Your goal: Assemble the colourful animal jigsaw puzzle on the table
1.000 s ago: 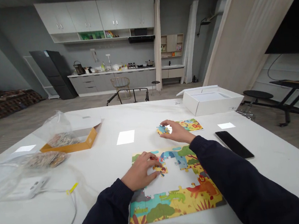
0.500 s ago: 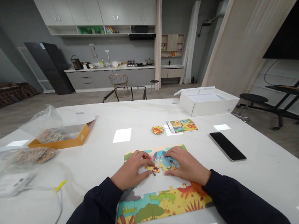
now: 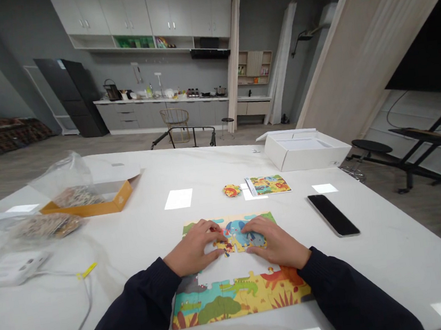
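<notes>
A colourful animal jigsaw puzzle (image 3: 222, 308) lies on the white table, with a bare gap across its middle. At the gap's upper left, my left hand (image 3: 195, 247) has thumb and fingers closed around a small puzzle piece (image 3: 227, 246). My right hand (image 3: 275, 241) grips the blue and yellow elephant section (image 3: 236, 234) by its right side, thumb below and fingers on top. The two parts sit side by side, with a small notch between them at the bottom. Both sets of fingertips partly cover the pieces.
Beyond the puzzle lie a round lion piece (image 3: 232, 191) and a picture card (image 3: 270, 184). A phone (image 3: 333, 215) rests at the right, a white box (image 3: 302, 149) behind it. At the left are an orange box (image 3: 117, 198), bagged pieces (image 3: 49, 226) and a cabled white device (image 3: 10, 269).
The elephant section under my right hand has closed up against the pieces on its left and above, and the gap between them has narrowed. My left hand has hardly moved.
</notes>
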The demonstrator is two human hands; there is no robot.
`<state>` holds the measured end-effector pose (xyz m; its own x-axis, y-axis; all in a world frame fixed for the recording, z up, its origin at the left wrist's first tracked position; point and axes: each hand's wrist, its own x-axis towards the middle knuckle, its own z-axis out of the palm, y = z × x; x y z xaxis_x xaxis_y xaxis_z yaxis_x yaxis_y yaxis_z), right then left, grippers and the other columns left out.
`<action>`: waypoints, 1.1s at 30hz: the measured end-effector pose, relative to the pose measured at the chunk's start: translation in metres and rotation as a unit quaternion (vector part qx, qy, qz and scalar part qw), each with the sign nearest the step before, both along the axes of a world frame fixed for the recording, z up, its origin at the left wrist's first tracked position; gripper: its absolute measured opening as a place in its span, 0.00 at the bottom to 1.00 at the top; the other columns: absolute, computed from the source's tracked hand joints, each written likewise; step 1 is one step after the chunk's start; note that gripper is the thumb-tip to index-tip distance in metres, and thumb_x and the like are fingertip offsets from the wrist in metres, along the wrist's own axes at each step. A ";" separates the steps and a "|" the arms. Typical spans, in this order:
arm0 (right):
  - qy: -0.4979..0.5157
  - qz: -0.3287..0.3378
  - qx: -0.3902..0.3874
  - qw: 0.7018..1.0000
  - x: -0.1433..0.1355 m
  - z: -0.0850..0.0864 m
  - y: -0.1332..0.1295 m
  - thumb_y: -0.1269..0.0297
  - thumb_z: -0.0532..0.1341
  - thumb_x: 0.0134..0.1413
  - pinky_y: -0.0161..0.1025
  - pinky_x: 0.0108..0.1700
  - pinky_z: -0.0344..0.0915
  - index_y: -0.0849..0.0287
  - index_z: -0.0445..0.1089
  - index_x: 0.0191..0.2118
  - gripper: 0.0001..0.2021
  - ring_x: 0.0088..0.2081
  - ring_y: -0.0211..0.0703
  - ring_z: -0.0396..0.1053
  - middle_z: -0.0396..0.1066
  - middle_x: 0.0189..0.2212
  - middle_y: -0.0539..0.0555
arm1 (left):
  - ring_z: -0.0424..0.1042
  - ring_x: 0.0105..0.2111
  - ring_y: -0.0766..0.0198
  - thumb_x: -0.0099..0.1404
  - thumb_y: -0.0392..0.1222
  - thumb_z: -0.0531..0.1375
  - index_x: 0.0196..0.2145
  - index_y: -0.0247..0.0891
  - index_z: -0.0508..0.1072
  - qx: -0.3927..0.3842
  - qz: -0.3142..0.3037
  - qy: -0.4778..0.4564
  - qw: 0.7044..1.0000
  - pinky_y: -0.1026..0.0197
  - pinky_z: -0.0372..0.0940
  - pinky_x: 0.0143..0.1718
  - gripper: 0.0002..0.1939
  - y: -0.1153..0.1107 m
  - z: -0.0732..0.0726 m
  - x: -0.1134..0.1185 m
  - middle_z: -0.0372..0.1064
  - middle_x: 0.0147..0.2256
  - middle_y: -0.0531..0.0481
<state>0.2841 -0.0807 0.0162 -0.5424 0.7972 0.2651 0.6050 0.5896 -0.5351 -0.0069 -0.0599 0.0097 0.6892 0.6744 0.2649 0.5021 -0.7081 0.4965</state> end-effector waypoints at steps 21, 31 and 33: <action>-0.003 0.003 -0.008 1.000 -0.002 -0.005 0.005 0.53 0.74 0.53 0.51 0.57 0.67 0.53 0.75 0.50 0.21 0.53 0.54 0.70 0.76 0.48 0.56 | 0.67 0.53 0.52 0.68 0.41 0.65 0.50 0.47 0.78 0.001 0.000 0.005 1.000 0.47 0.64 0.58 0.13 0.001 -0.001 0.000 0.69 0.51 0.45; -0.007 -0.001 -0.006 1.000 0.000 -0.008 0.006 0.53 0.74 0.52 0.51 0.57 0.66 0.52 0.75 0.49 0.20 0.53 0.54 0.70 0.77 0.47 0.55 | 0.67 0.54 0.52 0.68 0.42 0.65 0.50 0.47 0.78 0.001 0.000 0.008 1.000 0.47 0.63 0.59 0.13 0.001 -0.002 0.000 0.69 0.52 0.45; -0.005 -0.001 -0.009 1.000 0.000 -0.007 0.006 0.53 0.74 0.52 0.51 0.57 0.66 0.52 0.75 0.49 0.20 0.53 0.54 0.70 0.77 0.47 0.55 | 0.67 0.54 0.52 0.68 0.42 0.65 0.50 0.47 0.78 0.001 -0.001 0.005 1.000 0.47 0.63 0.59 0.13 0.001 -0.002 0.000 0.69 0.52 0.45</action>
<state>0.2840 -0.0744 0.0091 -0.5436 0.8027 0.2451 0.6120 0.5790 -0.5387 -0.0071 -0.0590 0.0076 0.6939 0.6719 0.2590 0.5055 -0.7107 0.4892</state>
